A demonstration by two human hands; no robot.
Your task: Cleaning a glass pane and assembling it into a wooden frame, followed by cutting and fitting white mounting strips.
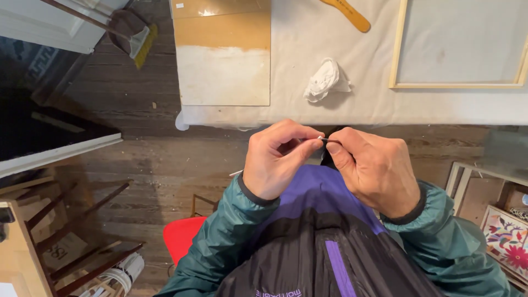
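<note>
Item: left hand (275, 159), at centre frame, fingers curled, thumb and forefinger pinched narrow on a thin white strand (320, 138). Right hand (374, 168), just beside it at 3 o'clock, pinches the same strand at its other end; fingertips of both hands nearly touch. The strand is small, its make unclear. Both hands sit over a purple, black and teal jacket (324, 236), below the bench (341, 113) edge. On the cloth-covered bench: crumpled white rag (325, 80) at 12 o'clock of the hands; half-whitened wooden board (223, 52) at 11 o'clock; framed canvas (459, 44) at 1 o'clock; yellow wooden handle (349, 14) at the top edge. Red seat (181, 234) at 7 o'clock
</note>
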